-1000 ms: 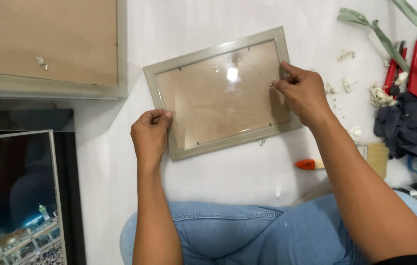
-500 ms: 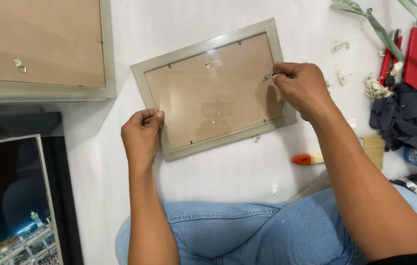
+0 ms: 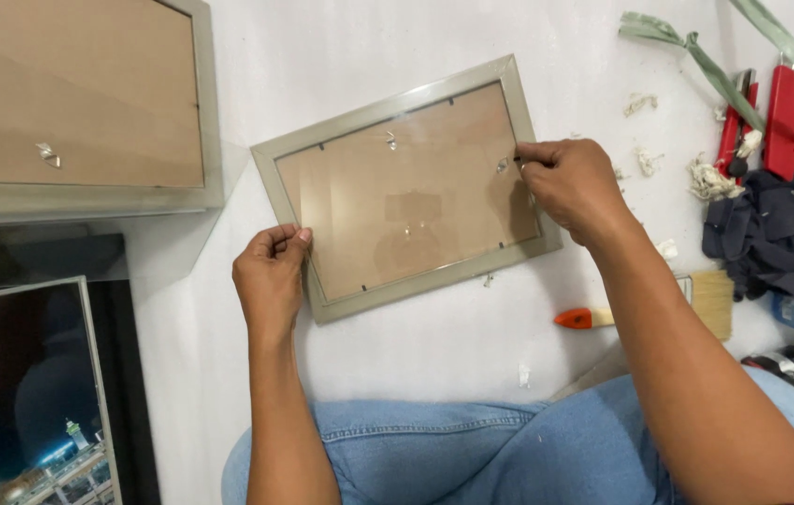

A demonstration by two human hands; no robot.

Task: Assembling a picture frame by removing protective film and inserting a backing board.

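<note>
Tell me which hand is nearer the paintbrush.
Right. The right hand grips the right edge of the frame, above the paintbrush. The left hand holds the frame's left edge, on the far side from the brush.

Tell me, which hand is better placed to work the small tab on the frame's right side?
Right. The right hand already pinches at that inner edge of the frame, while the left hand only steadies the opposite side.

Head view, steeply down, close
</note>
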